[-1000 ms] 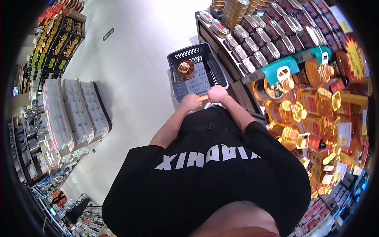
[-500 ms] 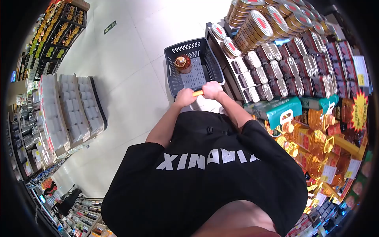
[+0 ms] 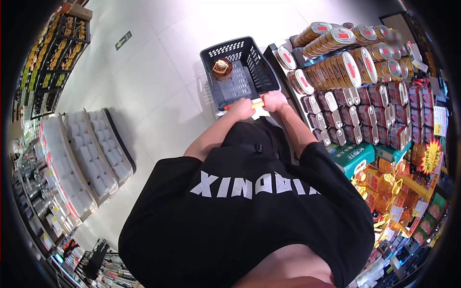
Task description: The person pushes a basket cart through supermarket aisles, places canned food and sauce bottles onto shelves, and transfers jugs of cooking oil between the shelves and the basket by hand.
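My left hand [image 3: 242, 109] and my right hand [image 3: 274, 101] are wrapped around the orange-yellow handle [image 3: 258, 104] of a shopping cart. Its dark grey basket [image 3: 240, 87] has perforated walls and stands in front of my body. Inside, near the left wall, is a bottle of amber-brown liquid [image 3: 222, 70] with a handle at its neck, seen from above. The underside of the cart is hidden.
Close on the right, a display holds stacked oval tins [image 3: 348, 69], smaller dark tins [image 3: 353, 115], green boxes [image 3: 355, 157] and oil bottles [image 3: 384, 197]. White rolls [image 3: 89, 151] fill a rack on the left. Pale floor tiles [image 3: 165, 62] stretch ahead, with an arrow sign [image 3: 123, 41].
The display, rack and floor sign have shifted down in view as the cart and I advance along the aisle. Both hands keep hold of the handle. The bottle remains in the basket.
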The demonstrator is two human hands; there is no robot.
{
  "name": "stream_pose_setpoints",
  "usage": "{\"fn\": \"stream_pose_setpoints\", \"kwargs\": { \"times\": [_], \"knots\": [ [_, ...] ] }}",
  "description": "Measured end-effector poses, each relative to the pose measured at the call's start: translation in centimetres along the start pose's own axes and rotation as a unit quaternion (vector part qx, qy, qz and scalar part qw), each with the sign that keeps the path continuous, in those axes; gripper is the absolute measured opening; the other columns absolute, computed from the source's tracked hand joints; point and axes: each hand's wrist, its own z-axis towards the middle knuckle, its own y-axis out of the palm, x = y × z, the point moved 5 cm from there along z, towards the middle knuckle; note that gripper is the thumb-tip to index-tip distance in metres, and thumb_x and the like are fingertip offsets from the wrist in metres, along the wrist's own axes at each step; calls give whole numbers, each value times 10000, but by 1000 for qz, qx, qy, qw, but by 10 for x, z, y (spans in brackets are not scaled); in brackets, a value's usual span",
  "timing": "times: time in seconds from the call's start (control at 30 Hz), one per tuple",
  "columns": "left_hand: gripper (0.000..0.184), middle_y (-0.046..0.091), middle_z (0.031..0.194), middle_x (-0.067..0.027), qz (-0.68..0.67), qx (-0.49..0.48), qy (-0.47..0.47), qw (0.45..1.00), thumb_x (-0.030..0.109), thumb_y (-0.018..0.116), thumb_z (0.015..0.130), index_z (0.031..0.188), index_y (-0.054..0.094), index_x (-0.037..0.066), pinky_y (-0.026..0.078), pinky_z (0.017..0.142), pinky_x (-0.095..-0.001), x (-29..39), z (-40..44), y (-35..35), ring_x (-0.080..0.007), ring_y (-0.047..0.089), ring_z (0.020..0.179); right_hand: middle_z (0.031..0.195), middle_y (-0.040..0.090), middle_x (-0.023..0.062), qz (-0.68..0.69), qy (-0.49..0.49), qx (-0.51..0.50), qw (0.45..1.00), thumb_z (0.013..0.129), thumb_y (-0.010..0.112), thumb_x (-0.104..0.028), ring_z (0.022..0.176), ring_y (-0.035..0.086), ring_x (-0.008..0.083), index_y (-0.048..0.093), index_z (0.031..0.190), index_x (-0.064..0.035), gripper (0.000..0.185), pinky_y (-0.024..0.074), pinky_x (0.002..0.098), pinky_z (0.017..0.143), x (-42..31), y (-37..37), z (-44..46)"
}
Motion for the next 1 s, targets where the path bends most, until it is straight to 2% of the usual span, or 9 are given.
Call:
{"fn": "stream_pose_setpoints", "kwargs": {
  "times": [0.13,0.3,0.4,0.5,0.67,0.73,0.8,0.9,1.0],
  "knots": [
    [321,704,904,-252,32,-1,22,999,271,684,790,927,720,-17,552,831,-481,-19,34,-38,-399,694,886,936,736,132,2,19,-21,1000,792,654,-322,904,711,317,722,973,-159,253,567,433,813,6,-20,41],
    [279,697,863,-245,49,12,50,997,254,678,769,922,725,25,550,800,-495,-41,67,-90,-414,684,850,910,734,141,20,28,0,999,784,653,-321,872,715,317,715,913,-121,246,566,442,801,6,-59,85],
    [275,702,856,-223,71,-15,46,996,264,677,764,911,728,37,555,788,-489,-54,85,-122,-410,685,839,918,737,142,40,40,3,998,780,661,-320,874,718,316,733,889,-98,258,564,438,819,4,-78,109],
    [261,702,823,-195,115,-7,100,988,283,670,765,860,728,47,556,762,-487,-74,107,-142,-396,686,808,908,736,149,67,33,1,997,778,665,-330,875,720,314,749,900,-89,282,563,432,830,2,-92,135],
    [257,706,808,-169,163,-49,112,979,299,664,762,818,731,58,560,748,-471,-91,143,-187,-361,692,783,924,732,180,140,21,-54,989,787,668,-352,906,710,346,759,906,-75,314,559,437,854,11,-124,180],
    [260,709,810,-166,183,-64,119,974,302,663,758,816,732,58,564,749,-463,-93,164,-205,-350,696,784,936,714,238,182,11,-64,981,777,674,-370,937,698,375,746,924,-24,383,553,468,844,17,-134,198],
    [258,705,789,-168,199,-73,124,969,307,661,754,795,730,61,564,739,-463,-103,179,-216,-346,699,782,955,705,259,223,8,-83,971,780,664,-354,944,696,381,736,936,1,395,548,475,854,24,-143,213],
    [259,700,773,-177,228,-75,140,960,307,658,749,762,721,56,563,720,-465,-124,212,-224,-344,701,771,968,708,253,258,34,-109,959,780,655,-334,945,695,384,734,947,6,387,549,472,862,32,-153,234],
    [251,699,758,-178,236,-93,165,953,302,653,753,746,716,60,560,708,-468,-123,240,-248,-352,697,745,1061,707,228,278,68,-116,951,771,637,-276,1019,689,358,728,1025,3,389,556,457,880,44,-174,250]
  ]
}}
